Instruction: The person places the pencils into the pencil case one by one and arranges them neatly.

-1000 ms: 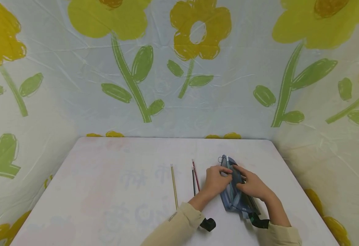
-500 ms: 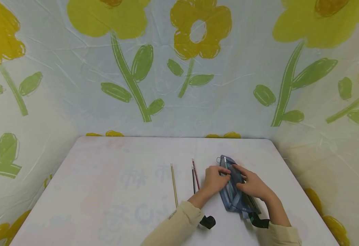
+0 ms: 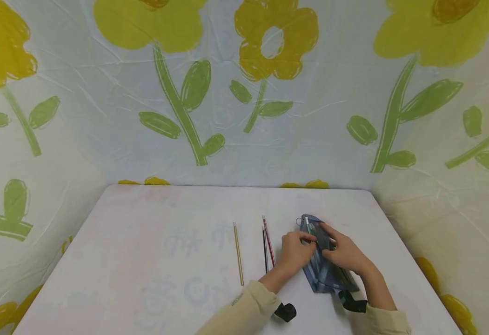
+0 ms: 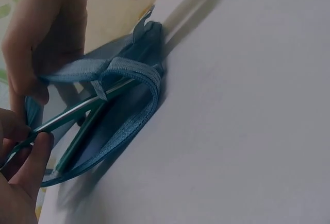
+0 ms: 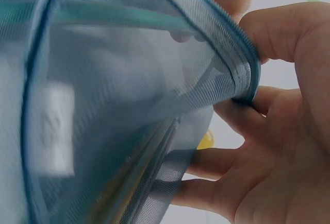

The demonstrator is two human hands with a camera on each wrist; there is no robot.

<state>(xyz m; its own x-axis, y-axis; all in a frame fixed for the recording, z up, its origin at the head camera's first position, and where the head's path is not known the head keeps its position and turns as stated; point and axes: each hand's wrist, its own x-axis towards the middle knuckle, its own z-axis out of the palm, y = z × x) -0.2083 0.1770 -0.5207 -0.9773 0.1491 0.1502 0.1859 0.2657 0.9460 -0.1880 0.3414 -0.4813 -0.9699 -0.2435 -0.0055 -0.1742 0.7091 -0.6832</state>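
Observation:
A blue mesh pencil case lies on the right of the table, its zip opening spread apart. My left hand pinches a green pencil between thumb and fingers. Much of that pencil lies inside the case's opening. Another green pencil shows inside the case, below the first. With thumb and index finger, my right hand holds the case's zipped edge. Its other fingers lie against the mesh outside. Through the mesh, several more slim sticks are visible, blurred.
On the white table, a yellow pencil lies left of my hands. A black pencil and a red pencil lie close together nearer the case, their lower ends by my left forearm. A flowered cloth surrounds the table.
The pencil case has shifted slightly toward me, with the pencil and my left hand moving a little the same way. My right hand keeps its hold on the case.

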